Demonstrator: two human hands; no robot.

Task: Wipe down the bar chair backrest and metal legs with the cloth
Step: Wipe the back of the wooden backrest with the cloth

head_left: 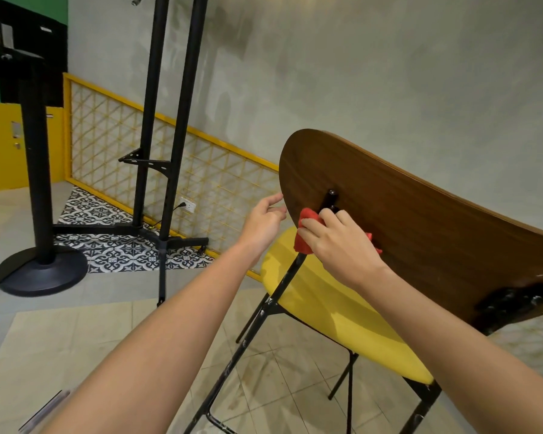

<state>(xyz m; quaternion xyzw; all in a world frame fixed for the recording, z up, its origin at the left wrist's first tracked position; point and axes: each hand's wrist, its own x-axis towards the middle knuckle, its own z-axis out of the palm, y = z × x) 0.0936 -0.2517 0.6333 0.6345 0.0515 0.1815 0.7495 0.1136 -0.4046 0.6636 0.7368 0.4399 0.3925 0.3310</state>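
On tiled floor (282,371) — bar chair (342,311), grey wall (358,73) behind.

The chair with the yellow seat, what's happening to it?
A person is cleaning the bar chair. Their right hand grips a red cloth around the black metal leg, just where it meets the back of the wooden backrest. Their left hand is by the backrest's left edge, fingers relaxed, holding nothing.
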